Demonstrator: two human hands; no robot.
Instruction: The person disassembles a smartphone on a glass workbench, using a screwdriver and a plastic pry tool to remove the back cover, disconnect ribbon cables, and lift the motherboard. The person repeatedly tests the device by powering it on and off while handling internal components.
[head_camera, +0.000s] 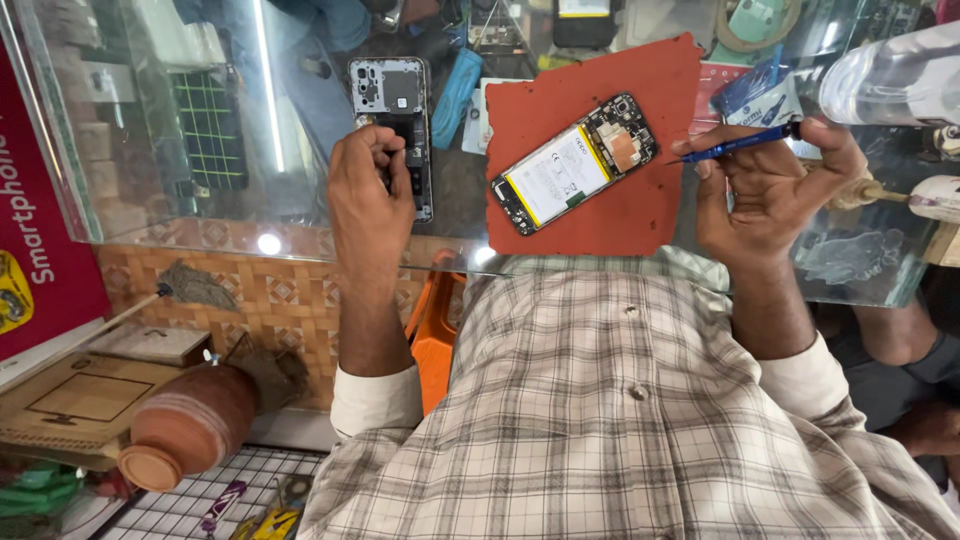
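A glass counter (200, 215) carries a rough red mat (620, 200) with an opened phone (572, 165). The left hand (370, 195) pinches the grey back cover (392, 105); the right hand (770, 185) grips a blue screwdriver (745, 143).

1. The left hand (368, 190) is pinching something small over a phone back cover (392, 120).
2. The right hand (770, 185) is holding a blue screwdriver (745, 143).
3. An open phone (573, 164) is lying on a red mat (640, 215) on the glass counter (200, 215).

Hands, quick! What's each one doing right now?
Left hand: fingers curled shut, resting on the phone back cover; whether it pinches anything cannot be told.
Right hand: closed on a blue screwdriver.
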